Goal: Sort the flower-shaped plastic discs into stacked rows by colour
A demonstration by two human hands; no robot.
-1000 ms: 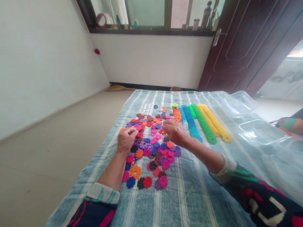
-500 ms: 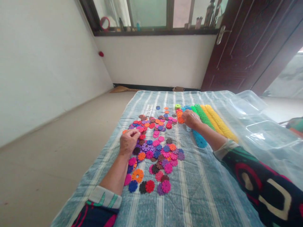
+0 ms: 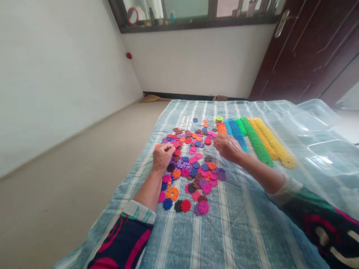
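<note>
My left hand (image 3: 163,157) is over the left edge of a loose pile of notched plastic discs, thumb and fingertips pinched together. A pink disc (image 3: 174,143) lies right by those fingertips; what the pinch holds, if anything, is too small to make out. At the pile's right side is my right hand (image 3: 228,147), its fingers bent and closed near the close end of an orange disc row (image 3: 221,128); their tips are partly hidden. The pile mixes pink, red, purple, blue, brown and black discs, with a large orange disc (image 3: 172,193) toward me.
Right of the orange row lie a blue row (image 3: 238,134), a green row (image 3: 255,144) and a yellow row (image 3: 276,145). Clear plastic containers (image 3: 331,153) stand at the right on the striped cloth (image 3: 235,224). A brown door (image 3: 303,48) is beyond.
My right hand has drawn back from the orange row, toward me and the pile, uncovering the blue rows. My left hand keeps its pinch at about the same spot. The view has shifted.
</note>
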